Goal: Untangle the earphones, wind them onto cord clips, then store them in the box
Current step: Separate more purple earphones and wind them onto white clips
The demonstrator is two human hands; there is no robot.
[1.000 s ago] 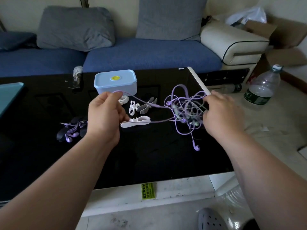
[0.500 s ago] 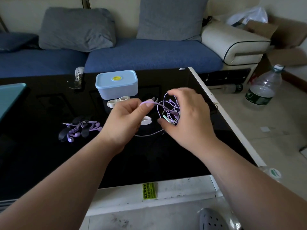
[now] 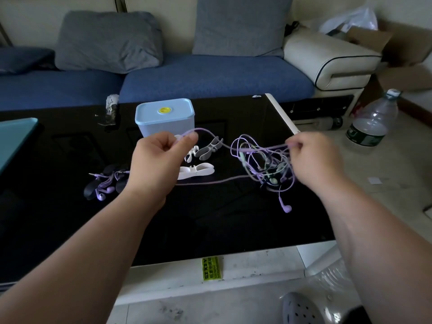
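Observation:
A tangle of purple earphones (image 3: 261, 162) hangs above the black table (image 3: 210, 220) between my hands. My left hand (image 3: 159, 164) pinches one purple cord near the box. My right hand (image 3: 313, 160) pinches strands at the tangle's right side. One earbud (image 3: 286, 208) dangles below. Several white cord clips (image 3: 198, 171) lie on the table under the cord. The light blue box (image 3: 165, 116) with its lid on stands behind my left hand. A purple earphone wound on a dark clip (image 3: 105, 183) lies at the left.
A teal object (image 3: 14, 139) sits at the table's left edge. A blue sofa with grey cushions (image 3: 210, 76) runs behind the table. A plastic water bottle (image 3: 371, 120) stands on the floor at the right, near cardboard boxes (image 3: 402, 54).
My hands came together over the clips, then pulled apart again. The tangle is stretched out between them, with my right hand back at the table's right edge.

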